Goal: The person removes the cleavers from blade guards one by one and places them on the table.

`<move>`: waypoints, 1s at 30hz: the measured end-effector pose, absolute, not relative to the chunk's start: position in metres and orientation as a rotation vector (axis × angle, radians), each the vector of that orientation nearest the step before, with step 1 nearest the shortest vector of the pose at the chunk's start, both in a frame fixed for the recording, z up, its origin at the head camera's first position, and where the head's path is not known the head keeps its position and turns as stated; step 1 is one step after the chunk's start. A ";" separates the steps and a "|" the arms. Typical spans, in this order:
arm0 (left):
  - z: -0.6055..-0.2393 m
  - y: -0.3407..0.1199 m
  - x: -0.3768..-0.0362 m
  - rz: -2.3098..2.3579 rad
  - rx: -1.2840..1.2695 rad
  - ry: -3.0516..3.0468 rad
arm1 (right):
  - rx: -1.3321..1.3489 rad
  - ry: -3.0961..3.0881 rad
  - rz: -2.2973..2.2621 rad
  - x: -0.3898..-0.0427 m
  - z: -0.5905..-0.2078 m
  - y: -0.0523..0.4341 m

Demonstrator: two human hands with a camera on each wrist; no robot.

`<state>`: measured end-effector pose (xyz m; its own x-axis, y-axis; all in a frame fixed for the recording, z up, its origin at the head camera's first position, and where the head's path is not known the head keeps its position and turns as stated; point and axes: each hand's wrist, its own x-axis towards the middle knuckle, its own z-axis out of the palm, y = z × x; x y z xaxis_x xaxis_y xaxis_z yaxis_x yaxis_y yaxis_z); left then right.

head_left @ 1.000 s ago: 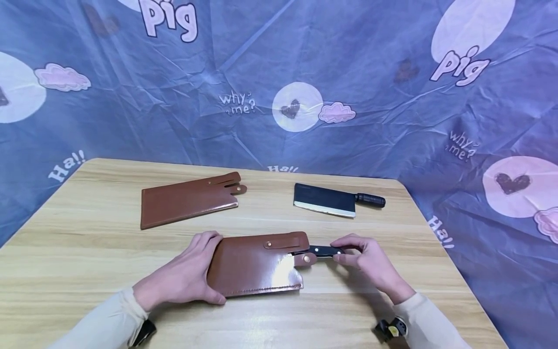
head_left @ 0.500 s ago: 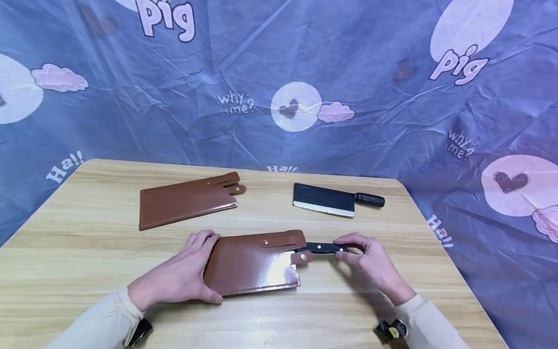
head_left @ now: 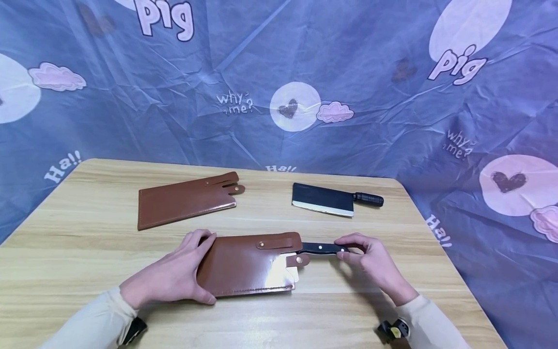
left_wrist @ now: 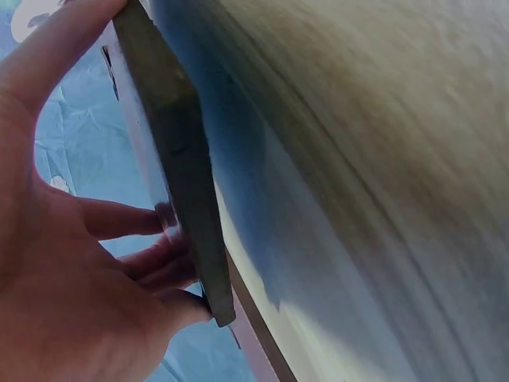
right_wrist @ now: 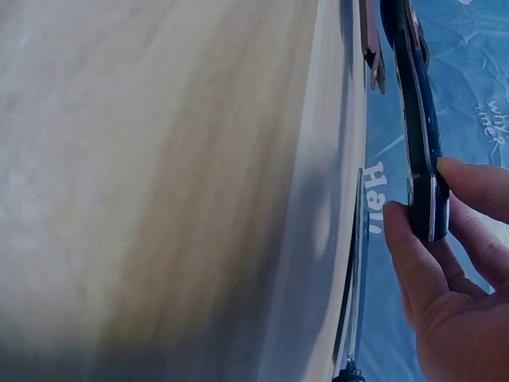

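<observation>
Right grip, head view: I see thumb and fingers pinching the far right end of a knife's black handle, the wrist angling in from the lower right.
Left grip, head view: I have it holding the left end of the near brown sheath, thumb at the lower edge, fingers at the upper corner.
Handle direction: it points right, out of the sheath's mouth, long axis left to right; a bright bit of blade shows at the mouth.
Sheath lie: on the near side of the wooden counter, long axis left to right, mouth and strap facing the right grip.
Farther back: a second sheath at left, mouth rightward; a cleaver at right, handle rightward.
Left wrist view: I look along the sheath's narrow end, slanting from upper left to lower middle, digits at both its ends.
Right wrist view: the handle runs top to bottom, butt downward, fingertips on either side.
</observation>
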<state>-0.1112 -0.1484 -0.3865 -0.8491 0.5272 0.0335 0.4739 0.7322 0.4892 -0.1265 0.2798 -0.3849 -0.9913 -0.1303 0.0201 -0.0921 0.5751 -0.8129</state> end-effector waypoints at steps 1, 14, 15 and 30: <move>-0.387 -0.149 -0.111 0.753 0.819 2.828 | -0.197 2.754 -1.410 -0.126 -0.385 0.280; -0.389 -0.152 -0.112 0.752 0.815 2.865 | -0.190 2.732 -1.422 -0.129 -0.385 0.285; -0.388 -0.152 -0.112 0.752 0.814 2.865 | -0.188 2.732 -1.419 -0.129 -0.385 0.286; -0.389 -0.155 -0.113 0.731 0.814 2.881 | -0.186 2.743 -1.401 -0.129 -0.386 0.294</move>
<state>-0.1130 -0.1547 -0.3892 -0.8587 0.5077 0.0694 0.4794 0.7482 0.4586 -0.1291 0.2941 -0.3862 -0.9912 -0.1323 0.0051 -0.0817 0.5807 -0.8100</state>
